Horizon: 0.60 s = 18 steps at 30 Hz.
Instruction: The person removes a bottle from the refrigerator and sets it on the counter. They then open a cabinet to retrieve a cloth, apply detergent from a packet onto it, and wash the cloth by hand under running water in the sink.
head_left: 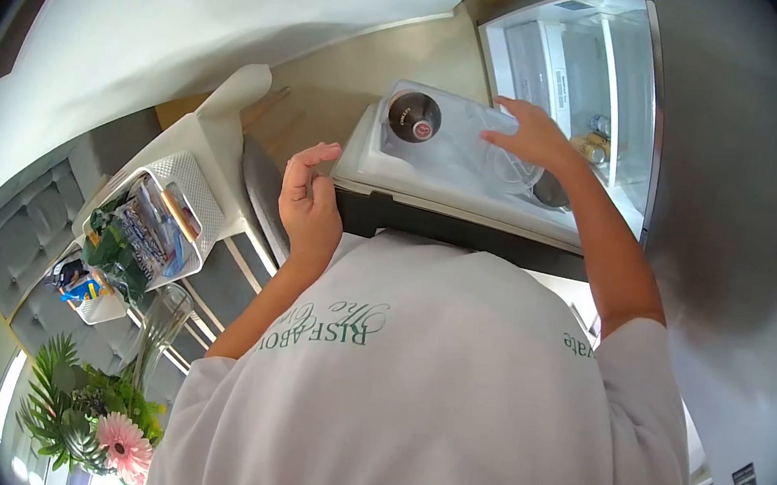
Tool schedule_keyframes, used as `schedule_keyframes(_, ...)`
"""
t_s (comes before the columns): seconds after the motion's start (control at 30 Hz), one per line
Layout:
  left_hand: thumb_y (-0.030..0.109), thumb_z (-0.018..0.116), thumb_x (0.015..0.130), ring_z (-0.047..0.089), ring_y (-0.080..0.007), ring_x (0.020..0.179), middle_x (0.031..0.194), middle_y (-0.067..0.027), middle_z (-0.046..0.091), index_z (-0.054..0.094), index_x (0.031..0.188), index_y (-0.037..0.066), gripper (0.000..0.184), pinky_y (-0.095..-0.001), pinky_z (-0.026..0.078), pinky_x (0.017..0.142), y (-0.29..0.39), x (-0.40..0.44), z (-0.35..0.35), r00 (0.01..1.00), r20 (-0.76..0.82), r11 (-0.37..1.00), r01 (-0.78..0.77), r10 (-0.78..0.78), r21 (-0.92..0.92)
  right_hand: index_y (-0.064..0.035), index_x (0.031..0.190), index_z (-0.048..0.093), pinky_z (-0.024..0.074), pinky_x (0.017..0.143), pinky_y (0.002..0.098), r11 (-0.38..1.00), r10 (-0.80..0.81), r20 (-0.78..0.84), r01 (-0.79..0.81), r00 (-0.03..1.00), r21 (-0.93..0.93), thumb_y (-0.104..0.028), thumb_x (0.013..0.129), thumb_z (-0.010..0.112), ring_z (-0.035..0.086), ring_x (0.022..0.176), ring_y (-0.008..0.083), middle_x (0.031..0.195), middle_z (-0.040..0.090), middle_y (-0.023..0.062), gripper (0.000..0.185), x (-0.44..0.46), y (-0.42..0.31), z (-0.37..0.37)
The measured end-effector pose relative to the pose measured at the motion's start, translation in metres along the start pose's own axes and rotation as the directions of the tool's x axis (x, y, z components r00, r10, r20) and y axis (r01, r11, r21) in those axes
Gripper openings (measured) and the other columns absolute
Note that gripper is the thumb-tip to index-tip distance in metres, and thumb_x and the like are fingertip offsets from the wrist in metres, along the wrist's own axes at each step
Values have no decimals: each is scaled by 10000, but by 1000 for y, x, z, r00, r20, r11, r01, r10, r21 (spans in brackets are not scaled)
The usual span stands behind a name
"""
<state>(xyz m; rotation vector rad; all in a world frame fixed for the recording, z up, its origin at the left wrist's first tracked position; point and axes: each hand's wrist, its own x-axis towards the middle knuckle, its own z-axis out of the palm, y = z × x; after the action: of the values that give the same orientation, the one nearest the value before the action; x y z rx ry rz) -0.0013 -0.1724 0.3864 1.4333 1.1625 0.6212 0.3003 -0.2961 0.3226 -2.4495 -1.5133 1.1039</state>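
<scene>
A translucent plastic bin [464, 122] lies on a white drawer [373, 169] with a dark front. Inside the bin, at its left end, is a dark round can or cup [414, 117] with a small red mark. My right hand [535, 137] is at the bin's right end, thumb and fingers apart, seeming to touch its edge. Below that hand a clear round piece [512, 170] shows through or beside the bin. Just left of the drawer, my left hand [312, 197] is raised with its fingers loosely bent and apart, holding nothing.
An open fridge compartment [574, 82] with clear shelves and some items stands at the upper right. To the left, a white basket [207, 198] of packets sits on a pale table [214, 132]. Pink and green flowers [124, 447] stand at the lower left, near tufted grey seating [28, 206].
</scene>
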Motion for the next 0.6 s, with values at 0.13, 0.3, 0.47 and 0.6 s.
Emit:
schedule_keyframes(0.13, -100, 345, 748, 518, -195, 1062, 1046, -102, 580, 581, 971, 4, 341, -273, 360, 935, 3, -2, 0, 999, -8, 998, 37, -37, -45, -136, 1337, 368, 415, 899, 457, 997, 34, 245, -14, 969, -82, -439, 714, 670, 511, 1088, 333, 1127, 563, 160, 756, 13, -16, 19)
schedule_keyframes(0.3, -98, 351, 743, 513, -159, 1024, 1059, -98, 569, 580, 979, 5, 344, -246, 356, 919, 2, -2, 0, 999, -15, 996, 39, -40, -76, -137, 1378, 287, 344, 957, 527, 943, 168, 330, -54, 929, -329, -434, 692, 697, 425, 1185, 370, 1269, 442, 218, 852, 2, -29, 21)
schedule_keyframes(0.47, -84, 375, 731, 523, -149, 994, 1028, -72, 579, 593, 960, 18, 332, -233, 374, 884, 1, -2, -1, 995, -37, 994, 93, -95, -59, -134, 1407, 229, 292, 1035, 414, 951, -172, 20, 171, 985, -259, -424, 681, 722, 290, 1289, 352, 1389, 286, 227, 924, 11, -45, 45)
schedule_keyframes(0.6, -75, 387, 727, 534, -138, 932, 994, -61, 589, 603, 936, 30, 319, -232, 400, 810, 0, -3, 0, 997, -51, 997, 52, -54, -50, -117, 1312, 384, 327, 1007, 431, 887, -315, -197, 362, 929, 288, -443, 679, 727, 358, 1235, 401, 1343, 339, 267, 790, 49, -62, 87)
